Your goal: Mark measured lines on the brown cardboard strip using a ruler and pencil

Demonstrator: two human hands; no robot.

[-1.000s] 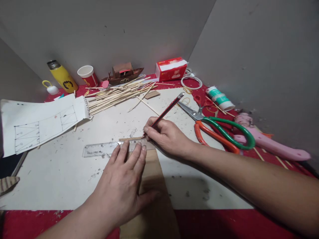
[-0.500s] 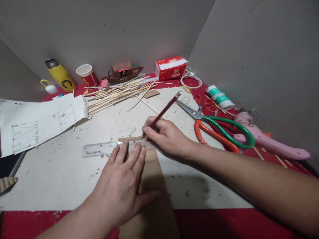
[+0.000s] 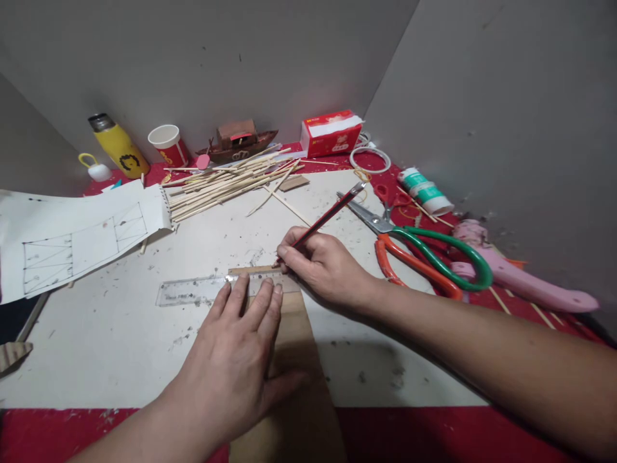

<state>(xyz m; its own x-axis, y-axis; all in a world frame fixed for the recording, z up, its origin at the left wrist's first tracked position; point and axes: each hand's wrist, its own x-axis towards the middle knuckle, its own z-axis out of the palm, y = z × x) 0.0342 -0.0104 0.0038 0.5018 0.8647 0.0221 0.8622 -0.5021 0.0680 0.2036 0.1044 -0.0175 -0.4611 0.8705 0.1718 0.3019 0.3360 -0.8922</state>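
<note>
Under the spread fingers of my left hand [image 3: 241,350], a clear plastic ruler [image 3: 190,292] lies across the far end of a thin brown wooden board [image 3: 301,360]. That hand is flat, pressing on ruler and board. My right hand [image 3: 321,263] pinches a dark red-and-black pencil [image 3: 332,211] with a silver end cap pointing up and to the right. The pencil's lower end is at the ruler's far edge, over the strip of board beyond it; its tip is mostly hidden by the fingers.
Large scissors [image 3: 385,225] with green and orange handles lie right of my right hand. Wooden sticks [image 3: 226,183] are piled at the back. A drawing sheet [image 3: 96,238] lies left. Behind stand a yellow bottle [image 3: 118,148], paper cup [image 3: 168,145], model boat [image 3: 238,141] and tissue pack [image 3: 332,135].
The pencil leans further to the right, its top end now lower and further right. My right hand has shifted only slightly. My left hand and the ruler stay in place.
</note>
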